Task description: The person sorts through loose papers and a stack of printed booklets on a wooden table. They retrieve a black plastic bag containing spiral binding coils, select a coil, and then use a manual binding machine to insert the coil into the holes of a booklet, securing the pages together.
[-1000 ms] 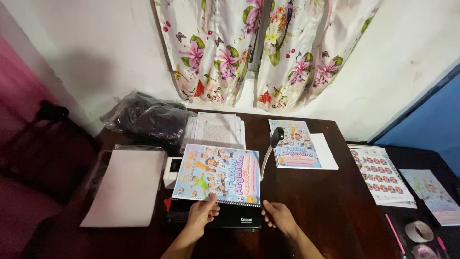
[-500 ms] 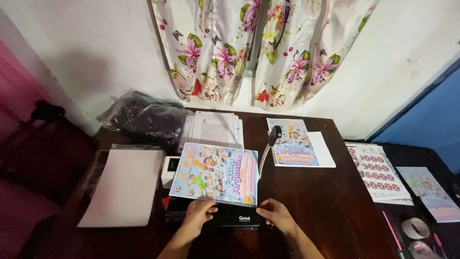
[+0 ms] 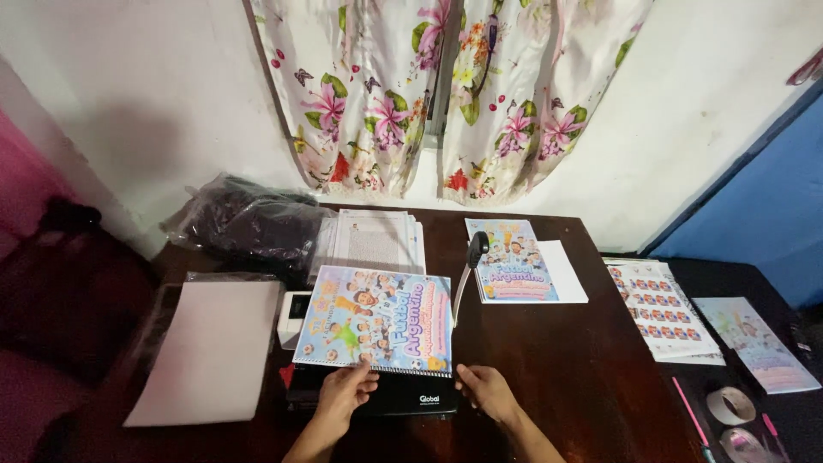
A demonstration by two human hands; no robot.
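Booklet just above both hands

Colourful cartoon-covered booklet, black binding machine, dark brown table, white floral curtains, blue wall

The left hand has moved up onto the near edge of the colourful booklet. The right hand has slid closer to the black binding machine.

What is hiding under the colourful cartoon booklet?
Under the cartoon booklet sits a black binding machine; only its front edge and lever show. The left hand rests on the booklet's near edge, the right hand on the machine. The rest is covered.
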